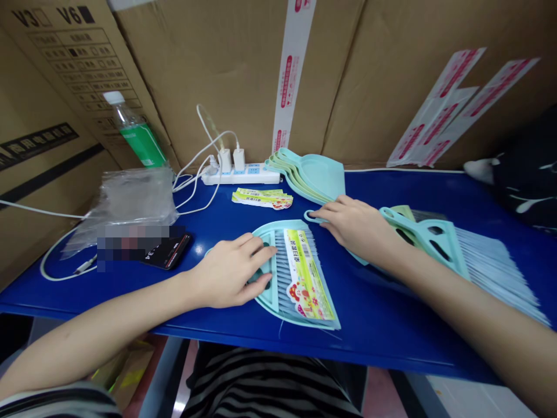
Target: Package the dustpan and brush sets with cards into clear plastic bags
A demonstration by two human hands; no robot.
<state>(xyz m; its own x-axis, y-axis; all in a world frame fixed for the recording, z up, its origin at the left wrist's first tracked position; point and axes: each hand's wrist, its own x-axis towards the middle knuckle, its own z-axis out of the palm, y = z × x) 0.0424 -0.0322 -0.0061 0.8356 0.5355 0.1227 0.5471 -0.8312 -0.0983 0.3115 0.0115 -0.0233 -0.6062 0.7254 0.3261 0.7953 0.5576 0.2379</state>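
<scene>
My left hand (232, 270) is closed over the handle end of a light-blue hand brush (285, 273), which lies in a matching dustpan (272, 226). A yellow-green label card (304, 273) rests across the grey-blue bristles. To the right, my right hand (354, 226) has its fingertips on the looped handle of another light-blue dustpan (314, 217); my hand and forearm hide most of that pan. Just behind my right hand is a stack of nested dustpans (322, 174), light blue and green. More brushes (439, 244) lie beyond my right wrist.
On the blue table (209, 217) are several label cards (261, 198), a white power strip (256, 174) with cables, clear plastic bags (134, 197), and a phone (169, 252). A green-labelled bottle (141, 139) stands at back left. Cardboard (226, 64) walls the rear; dark patterned fabric (526, 168) sits far right.
</scene>
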